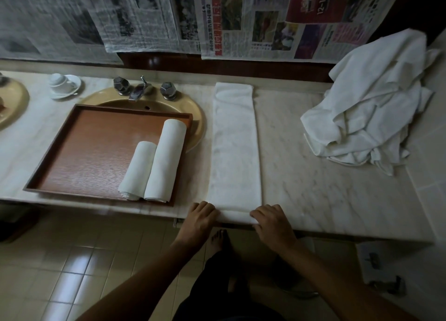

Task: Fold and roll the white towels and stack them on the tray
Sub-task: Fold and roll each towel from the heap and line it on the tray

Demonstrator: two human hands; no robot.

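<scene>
Left hand (201, 215) and right hand (270, 220) apart, both gripping rolled near end of folded towel (235, 147), two rolls (154, 161) on tray (79, 152), towel pile (369, 103) right

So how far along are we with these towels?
Done: two rolled towels lie side by side on the tray. In hand: the left hand and right hand curl round the near end of a folded towel strip, the roll barely begun. Left: the pile of unfolded towels on the counter's right.

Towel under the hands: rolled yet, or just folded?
Folded long strip, flat on the counter; only its near end is curled where left hand and right hand grip.
</scene>
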